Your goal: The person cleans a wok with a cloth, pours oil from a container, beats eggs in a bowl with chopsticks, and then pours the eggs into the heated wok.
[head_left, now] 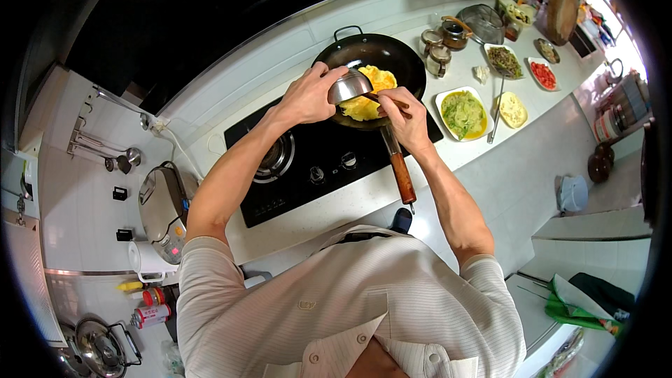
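Note:
My left hand (314,93) grips a metal bowl (350,86), tipped on its side over a dark wok (401,60). In my right hand (406,119) is a pair of dark chopsticks (387,100), their tips at the bowl's rim. Yellow egg (379,79) lies spread in the wok below the bowl and partly behind it. The bowl's inside is hidden from view. The wok sits on a black gas hob (294,178), its wooden handle (402,178) pointing towards me beneath my right forearm.
Right of the hob stand a square dish of sliced greens (464,114), a metal spatula (496,115), a plate of chopped red pieces (543,74), a dish of dark food (503,61) and glass jars (438,60). A rice cooker (163,210) is at the left, a second burner (273,157) nearer.

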A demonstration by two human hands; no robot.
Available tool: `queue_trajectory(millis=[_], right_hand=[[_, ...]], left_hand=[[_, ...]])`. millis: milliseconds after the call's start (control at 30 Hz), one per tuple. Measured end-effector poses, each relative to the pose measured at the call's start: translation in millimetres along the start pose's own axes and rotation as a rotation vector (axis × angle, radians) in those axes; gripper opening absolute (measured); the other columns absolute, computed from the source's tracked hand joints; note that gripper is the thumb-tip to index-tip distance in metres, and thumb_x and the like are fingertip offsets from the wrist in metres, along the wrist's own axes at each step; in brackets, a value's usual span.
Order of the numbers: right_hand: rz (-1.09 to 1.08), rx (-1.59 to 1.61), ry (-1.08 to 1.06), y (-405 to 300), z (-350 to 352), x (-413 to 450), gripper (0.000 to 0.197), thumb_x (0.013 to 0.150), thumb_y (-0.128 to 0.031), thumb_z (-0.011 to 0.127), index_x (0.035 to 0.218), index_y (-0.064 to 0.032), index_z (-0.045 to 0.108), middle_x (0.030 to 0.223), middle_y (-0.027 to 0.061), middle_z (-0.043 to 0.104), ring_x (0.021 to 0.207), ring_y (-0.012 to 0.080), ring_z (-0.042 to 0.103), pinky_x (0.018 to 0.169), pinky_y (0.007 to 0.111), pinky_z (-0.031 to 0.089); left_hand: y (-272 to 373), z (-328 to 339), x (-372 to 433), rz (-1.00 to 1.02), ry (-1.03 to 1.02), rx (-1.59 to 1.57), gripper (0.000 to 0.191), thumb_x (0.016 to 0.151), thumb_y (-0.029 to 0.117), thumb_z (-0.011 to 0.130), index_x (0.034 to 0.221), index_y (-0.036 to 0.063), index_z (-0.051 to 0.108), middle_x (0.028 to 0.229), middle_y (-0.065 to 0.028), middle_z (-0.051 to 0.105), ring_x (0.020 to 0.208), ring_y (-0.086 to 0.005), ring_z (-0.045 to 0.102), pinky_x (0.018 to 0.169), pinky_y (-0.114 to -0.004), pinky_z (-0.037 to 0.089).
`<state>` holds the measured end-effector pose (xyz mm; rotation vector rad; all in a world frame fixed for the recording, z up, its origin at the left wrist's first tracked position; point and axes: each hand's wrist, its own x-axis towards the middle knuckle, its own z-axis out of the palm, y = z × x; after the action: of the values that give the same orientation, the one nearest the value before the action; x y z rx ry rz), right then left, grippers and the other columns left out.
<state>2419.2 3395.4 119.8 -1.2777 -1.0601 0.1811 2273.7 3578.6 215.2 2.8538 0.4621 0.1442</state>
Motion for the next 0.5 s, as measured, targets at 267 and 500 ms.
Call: queue_trajectory(millis=[267,500], right_hand=[[0.023,0.002,-0.009,-0.9,-4.6,-1.2,0.016,0.099,-0.007,0.06,0.106,0.0063,0.068,0.099,0.0099,0.064,0.079,0.0153,0.069,0.069,0.025,0.057],[0.09,0.038,0.034,-0.2,-32.8,-8.2,0.015,0.097,-0.007,0.063,0.1,0.0056,0.069,0.094,0.0094,0.066,0.076,0.0141,0.068,0.067,0.025,0.055]], left_hand=[[4.3,1.1,2.4,-0.016,-0.036,0.012,0.078,0.071,0.008,0.071,0.145,0.015,0.048,0.125,-0.0147,0.052,0.111,-0.0337,0.059,0.095,-0.04,0.052],[24.5,5.8,14.6,0.02,-0.068,-0.03,0.079,0.07,0.015,0.073,0.145,0.012,0.048,0.123,-0.0162,0.053,0.11,-0.0341,0.059,0.094,-0.04,0.051]])
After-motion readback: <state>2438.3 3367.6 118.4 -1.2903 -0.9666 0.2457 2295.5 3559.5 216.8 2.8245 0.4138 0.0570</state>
